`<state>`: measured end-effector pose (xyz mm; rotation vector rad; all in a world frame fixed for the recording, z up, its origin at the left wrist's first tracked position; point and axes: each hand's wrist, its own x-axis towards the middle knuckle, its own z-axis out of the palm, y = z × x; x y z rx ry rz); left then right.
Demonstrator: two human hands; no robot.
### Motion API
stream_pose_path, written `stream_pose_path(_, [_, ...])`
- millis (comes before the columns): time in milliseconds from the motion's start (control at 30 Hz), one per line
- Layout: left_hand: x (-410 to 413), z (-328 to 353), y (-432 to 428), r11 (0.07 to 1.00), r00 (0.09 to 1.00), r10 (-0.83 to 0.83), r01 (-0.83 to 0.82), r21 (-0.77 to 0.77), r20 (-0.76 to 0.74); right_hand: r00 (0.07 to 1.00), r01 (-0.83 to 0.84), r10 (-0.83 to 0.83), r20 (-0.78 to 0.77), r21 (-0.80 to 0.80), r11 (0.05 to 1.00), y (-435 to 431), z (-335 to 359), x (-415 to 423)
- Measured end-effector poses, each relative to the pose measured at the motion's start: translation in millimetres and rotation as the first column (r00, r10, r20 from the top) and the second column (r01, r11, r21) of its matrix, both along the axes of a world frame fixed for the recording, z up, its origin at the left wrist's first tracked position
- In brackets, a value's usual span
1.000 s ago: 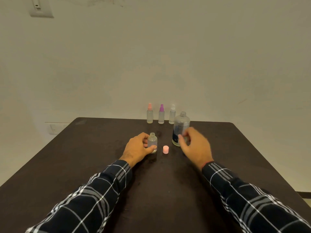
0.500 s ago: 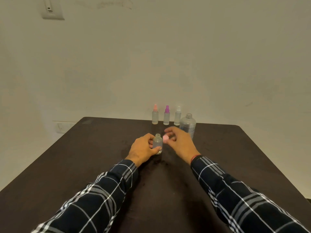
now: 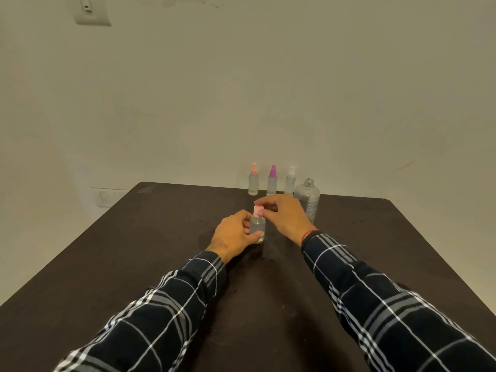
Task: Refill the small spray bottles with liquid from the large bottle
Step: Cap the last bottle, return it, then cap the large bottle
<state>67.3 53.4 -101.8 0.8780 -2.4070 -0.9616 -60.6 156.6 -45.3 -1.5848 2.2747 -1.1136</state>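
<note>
A small clear bottle stands upright near the middle of the dark table. My left hand grips its body from the left. My right hand pinches a pink cap right on top of the bottle's neck. The large clear bottle stands uncapped behind my right hand, partly hidden by it. Along the far edge stand three small spray bottles: one with a pink top, one with a purple top and one with a white top.
The table ends at a plain wall just behind the row of bottles. A wall switch sits high on the left, and a socket plate is low on the wall beside the table's far left corner.
My right hand left the large bottle, picked the pink cap off the table and carried it onto the neck of the small bottle. My left hand kept its hold on that bottle.
</note>
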Motion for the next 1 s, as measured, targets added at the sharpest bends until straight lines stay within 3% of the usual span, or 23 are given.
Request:
stream_pose_path(167, [0.7,0.3,0.5,1.0,1.0,0.004,-0.004,0.014,0.007,0.992,-0.026,0.037,-0.121,0.096,0.995,-4.4,12.7,-2.6])
stream_pose_path(300, [1.1,2.5,1.4,1.0,1.0,0.005,-0.005,-0.001,0.015,0.934,0.143,-0.068,-0.351,0.192,0.971,-8.6,15.7,2.3])
stream_pose_path(367, [1.4,2.1,1.4,1.0,1.0,0.0,0.0,0.018,0.006,0.938,0.177,-0.115,-0.327,0.166,0.97,-5.2,16.8,3.3])
stream_pose_path(433, [0.9,0.1,0.7,0.999,1.0,-0.003,0.003,0.035,-0.007,0.972,0.135,-0.115,-0.205,0.089,0.987,-0.2,18.1,-0.5])
stream_pose_path(500, [0.7,-1.5,-0.4,1.0,1.0,-0.003,0.003,0.031,-0.015,0.993,-0.025,0.039,-0.112,0.124,0.992,4.2,22.6,-6.2])
stream_pose_path(567, [0.6,-1.6,-0.6,1.0,1.0,-0.009,0.009,0.029,-0.015,0.973,-0.149,0.185,-0.136,0.236,0.96,4.5,21.7,-8.7])
stream_pose_path(700, [0.3,-1.3,-0.3,1.0,1.0,-0.004,0.004,0.03,-0.011,0.977,-0.022,0.068,-0.202,0.223,0.974,-1.4,17.6,-11.4])
stream_pose_path(833, [-0.1,-0.6,-0.2,1.0,1.0,-0.007,0.007,0.021,0.005,0.901,0.136,0.003,-0.434,0.289,0.948,-0.7,20.0,-9.9])
stream_pose_path(933, [-0.1,-1.3,-0.6,1.0,1.0,-0.009,0.009,0.018,-0.012,0.963,0.074,-0.027,-0.267,0.166,0.983,1.7,18.1,-8.8])
stream_pose_path(1000, [0.8,-2.2,-0.8,1.0,1.0,-0.01,0.01,0.016,-0.016,0.98,-0.097,0.127,-0.152,0.192,0.977,0.9,18.6,-7.3])
